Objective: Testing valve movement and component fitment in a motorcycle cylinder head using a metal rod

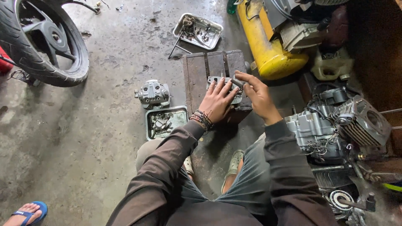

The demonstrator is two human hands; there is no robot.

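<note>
A grey metal engine part (pixel 224 81) lies on a dark wooden block (pixel 201 71) in front of me. My left hand (pixel 217 102) rests flat on that part, fingers spread, with cord bracelets at the wrist. My right hand (pixel 256 94) is beside it on the right, its fingers pinched on a small metal piece (pixel 237 82) at the part's right edge. Both arms wear dark brown sleeves.
A grey cylinder head (pixel 153 93) and a metal tray of small parts (pixel 164 121) sit left of the block. Another tray (pixel 198 30) lies farther back. A yellow compressor tank (pixel 268 46) is behind right, an engine (pixel 335 125) at right, a motorcycle wheel (pixel 44 42) at top left. Another person's sandalled foot (pixel 28 211) is at bottom left.
</note>
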